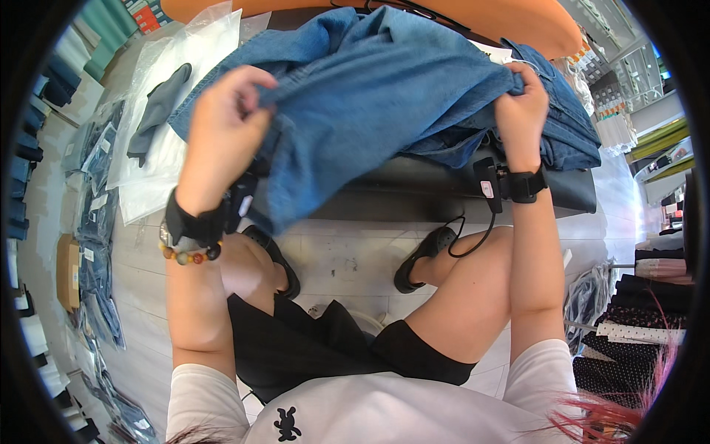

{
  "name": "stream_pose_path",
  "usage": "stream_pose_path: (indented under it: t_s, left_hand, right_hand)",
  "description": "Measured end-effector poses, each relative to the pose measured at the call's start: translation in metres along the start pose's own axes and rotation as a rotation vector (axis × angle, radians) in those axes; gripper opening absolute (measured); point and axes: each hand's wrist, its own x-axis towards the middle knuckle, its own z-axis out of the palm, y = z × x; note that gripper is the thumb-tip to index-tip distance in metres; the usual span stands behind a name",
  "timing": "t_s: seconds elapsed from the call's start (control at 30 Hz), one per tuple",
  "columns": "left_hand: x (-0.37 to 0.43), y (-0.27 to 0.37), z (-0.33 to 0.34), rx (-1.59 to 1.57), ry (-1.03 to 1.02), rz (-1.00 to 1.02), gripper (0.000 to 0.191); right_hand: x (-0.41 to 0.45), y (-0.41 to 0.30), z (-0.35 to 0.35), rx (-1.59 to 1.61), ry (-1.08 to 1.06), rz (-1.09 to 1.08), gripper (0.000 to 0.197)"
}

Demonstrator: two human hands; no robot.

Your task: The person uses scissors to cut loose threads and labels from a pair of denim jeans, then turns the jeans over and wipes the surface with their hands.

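A blue denim garment (355,105) is stretched between my two hands above a dark bench. My left hand (230,119), slightly blurred, pinches its edge between thumb and fingers. My right hand (521,105) is closed on a bunched corner at the other side. One denim flap hangs down below the bench's front edge. Behind my right hand lies more blue denim (571,127), and a white tag (491,53) with writing shows beside it. Whether that denim belongs to the same garment is hidden by the folds.
Clear plastic bags (147,177) lie at the left, with a dark grey cloth piece (161,111) on them. The black bench (388,183) stands before my knees. Bagged denim (97,216) and a cardboard box (68,272) line the left floor. Folded fabrics (632,333) hang at right.
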Motion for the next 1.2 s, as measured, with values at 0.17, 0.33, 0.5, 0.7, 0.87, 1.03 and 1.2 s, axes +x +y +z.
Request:
stream_pose_path:
  t_s: [0.17,0.33,0.5,0.7,0.87,1.03,1.2]
  left_hand:
    - [0.012,-0.006,-0.015,0.301,0.513,0.052,0.019]
    - [0.009,-0.008,-0.016,0.457,0.558,0.024,0.016]
    - [0.002,0.024,0.012,0.263,0.228,0.347,0.052]
    - [-0.012,0.015,0.024,0.583,-0.053,0.17,0.093]
    - [-0.003,0.015,0.021,0.26,-0.18,-0.077,0.082]
    - [0.008,0.017,0.005,0.411,0.504,0.429,0.045]
    - [0.009,-0.007,0.004,0.743,0.573,0.211,0.06]
  right_hand:
    - [-0.007,-0.018,-0.008,-0.053,0.229,-0.186,0.021]
    - [-0.013,-0.037,-0.006,-0.056,-0.183,-0.065,0.036]
    - [-0.026,0.009,0.003,-0.699,-0.245,-0.351,0.104]
    - [-0.023,0.024,0.013,-0.437,-0.51,-0.052,0.062]
    - [-0.017,0.006,0.01,-0.273,-0.233,-0.08,0.027]
    - [-0.012,-0.018,-0.006,-0.049,0.266,-0.285,0.033]
    - [-0.024,-0.03,0.008,-0.199,-0.077,-0.194,0.039]
